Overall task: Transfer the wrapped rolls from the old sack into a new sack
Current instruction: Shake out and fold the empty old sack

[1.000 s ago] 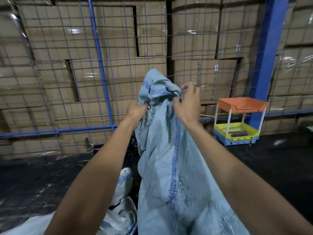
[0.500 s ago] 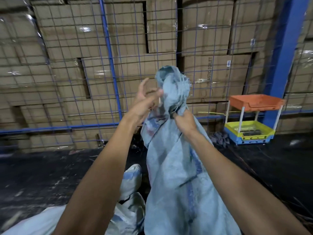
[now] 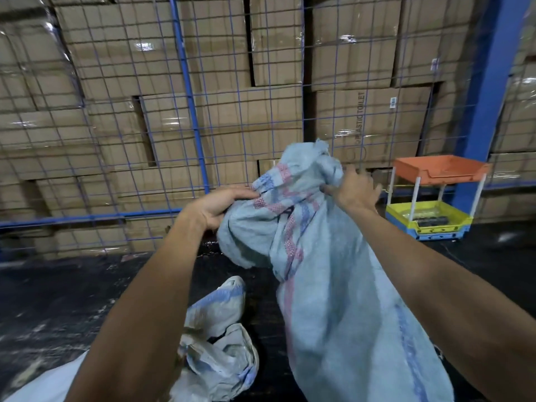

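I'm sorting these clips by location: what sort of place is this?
Most likely a warehouse or storeroom: shrink-wrapped cardboard cartons stacked high behind a blue wire-mesh partition, a blue steel column, and a dark, scuffed floor.

left hand [image 3: 216,206] back on the sack's [image 3: 327,300] gathered neck after lifting off open, right hand [image 3: 355,190] shifted to the neck's right side, bunched top now folded leftward
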Tool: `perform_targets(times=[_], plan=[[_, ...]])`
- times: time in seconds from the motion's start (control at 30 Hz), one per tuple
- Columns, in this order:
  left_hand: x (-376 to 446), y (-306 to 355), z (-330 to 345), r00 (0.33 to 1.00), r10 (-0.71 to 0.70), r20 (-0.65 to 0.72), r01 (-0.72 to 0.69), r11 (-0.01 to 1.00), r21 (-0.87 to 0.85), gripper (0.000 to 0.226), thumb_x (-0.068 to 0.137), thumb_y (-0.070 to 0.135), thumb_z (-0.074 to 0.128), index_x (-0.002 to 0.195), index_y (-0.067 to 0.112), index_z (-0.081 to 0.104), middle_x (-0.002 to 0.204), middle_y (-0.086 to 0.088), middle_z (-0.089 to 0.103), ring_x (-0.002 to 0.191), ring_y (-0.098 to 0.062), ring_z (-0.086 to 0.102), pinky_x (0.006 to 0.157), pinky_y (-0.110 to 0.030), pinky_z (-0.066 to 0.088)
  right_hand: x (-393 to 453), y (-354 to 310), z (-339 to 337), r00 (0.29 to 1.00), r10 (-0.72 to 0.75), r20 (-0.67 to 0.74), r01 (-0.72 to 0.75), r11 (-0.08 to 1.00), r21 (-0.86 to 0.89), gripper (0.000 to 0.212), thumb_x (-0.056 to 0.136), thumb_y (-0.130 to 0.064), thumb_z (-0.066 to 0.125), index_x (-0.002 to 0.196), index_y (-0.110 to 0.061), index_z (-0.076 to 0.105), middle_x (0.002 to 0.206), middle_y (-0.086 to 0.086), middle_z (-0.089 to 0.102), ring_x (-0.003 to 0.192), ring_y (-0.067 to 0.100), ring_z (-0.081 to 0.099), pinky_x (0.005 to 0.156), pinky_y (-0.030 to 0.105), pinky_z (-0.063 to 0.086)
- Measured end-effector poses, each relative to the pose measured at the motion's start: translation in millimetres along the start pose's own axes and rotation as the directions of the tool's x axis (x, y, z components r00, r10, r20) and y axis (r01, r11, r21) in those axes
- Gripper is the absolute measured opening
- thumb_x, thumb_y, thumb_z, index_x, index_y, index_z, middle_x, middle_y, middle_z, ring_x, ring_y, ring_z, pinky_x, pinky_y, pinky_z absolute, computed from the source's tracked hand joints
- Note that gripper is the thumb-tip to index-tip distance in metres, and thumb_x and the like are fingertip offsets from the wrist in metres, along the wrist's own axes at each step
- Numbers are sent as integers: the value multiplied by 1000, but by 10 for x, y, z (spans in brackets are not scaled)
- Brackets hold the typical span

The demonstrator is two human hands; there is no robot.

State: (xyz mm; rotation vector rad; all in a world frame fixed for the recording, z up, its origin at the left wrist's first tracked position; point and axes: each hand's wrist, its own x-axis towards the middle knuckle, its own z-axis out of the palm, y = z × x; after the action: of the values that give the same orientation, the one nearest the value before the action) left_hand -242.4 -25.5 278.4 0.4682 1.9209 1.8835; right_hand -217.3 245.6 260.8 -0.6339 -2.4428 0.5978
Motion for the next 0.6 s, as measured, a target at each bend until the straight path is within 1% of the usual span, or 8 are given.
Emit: perform_targets(times=[0.07, 0.13, 0.2, 0.27, 0.37, 0.47, 0.53, 0.6], plan=[[-45, 69, 36, 998, 48, 51, -44, 997, -65, 27, 90, 18, 62, 111, 2, 67, 102, -14, 73, 88, -25, 72, 75, -34, 61, -27, 46, 72, 991, -37, -130, 26, 996, -86, 78, 78, -56, 73, 139, -17, 43, 147, 16, 36, 133, 37, 37, 108, 51, 30], [51, 124, 184, 995, 89, -35, -94, 978, -184, 23, 96, 22, 58, 106, 4, 68, 96, -13, 74, 83, -24, 72, 72, -34, 60, -81, -22, 127, 978, -105, -178, 126, 986, 109, 68, 82, -39, 74, 140, -21, 43, 144, 12, 34, 131, 35, 38, 108, 48, 34], [181, 175, 344, 987, 72, -140, -104, 967, -233, 25, 99, 26, 53, 102, 6, 67, 90, -13, 73, 79, -25, 70, 76, -36, 59, -191, -151, 155, 971, -200, -133, 240, 812, 531, 48, 90, -27, 66, 135, -23, 51, 131, 3, 41, 119, 25, 52, 104, 41, 45], [254, 240, 461, 982, 83, -171, -124, 962, -244, 25, 98, 27, 52, 101, 7, 67, 92, -15, 71, 85, -28, 67, 88, -42, 54, -393, -216, 122, 927, -358, -109, 315, 588, 745, 41, 95, -33, 62, 134, -27, 53, 132, -4, 48, 112, 8, 57, 99, 33, 49], [316, 342, 538, 967, 235, -97, -252, 937, -243, 17, 94, 16, 60, 107, 7, 65, 97, -14, 68, 91, -28, 65, 95, -44, 52, -504, -131, 244, 825, -541, 163, 354, 719, 598, 74, 84, -50, 72, 147, -32, 37, 144, -9, 49, 120, 4, 52, 102, 29, 44], [321, 282, 632, 913, 375, -162, -387, 921, -48, 45, 86, 9, 73, 127, 13, 55, 108, -8, 65, 92, -22, 64, 71, -31, 57, -445, 10, 286, 954, -259, 155, 82, 716, 693, 29, 91, -13, 66, 120, -18, 62, 111, 5, 72, 90, 18, 68, 88, 42, 58], [335, 70, 576, 909, 387, -154, -374, 921, 110, 76, 76, 12, 83, 138, 31, 41, 119, -1, 56, 103, -15, 59, 73, -28, 52, -404, 30, 161, 970, -41, 240, -196, 450, 871, 13, 92, -5, 61, 101, -13, 65, 95, 14, 73, 76, 27, 70, 76, 47, 61], [312, -242, 511, 972, 235, -9, -222, 931, 290, 96, 69, 9, 87, 145, 36, 34, 123, 8, 49, 113, -10, 52, 89, -32, 47, -358, 50, -17, 931, 44, 362, -362, 242, 900, 9, 91, -7, 62, 99, -11, 59, 88, 15, 70, 71, 28, 70, 67, 44, 61]])
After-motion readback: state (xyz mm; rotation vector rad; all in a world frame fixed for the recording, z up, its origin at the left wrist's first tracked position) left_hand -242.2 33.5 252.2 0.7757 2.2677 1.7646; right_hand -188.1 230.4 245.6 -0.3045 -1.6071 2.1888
